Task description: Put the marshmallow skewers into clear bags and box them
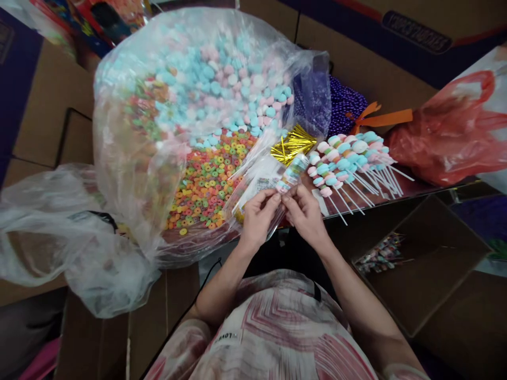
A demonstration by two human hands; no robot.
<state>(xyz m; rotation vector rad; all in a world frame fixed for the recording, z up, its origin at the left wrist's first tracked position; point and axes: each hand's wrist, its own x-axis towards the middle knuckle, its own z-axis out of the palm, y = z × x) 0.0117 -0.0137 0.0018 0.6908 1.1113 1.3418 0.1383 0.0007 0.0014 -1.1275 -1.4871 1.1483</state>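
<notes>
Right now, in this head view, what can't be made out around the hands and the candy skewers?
- Head view: whether the left hand and right hand are twisting anything; their fingers cover the end of the wrapped skewer.
- Printed label: too small and blurred to read.
- Contents of the cardboard box: small, dark, indistinct.
- Red plastic bag: opaque, cut off by the right edge.

Brown cardboard boxes (47, 121) all around, an open box (431, 264) at right, dim light.
</notes>
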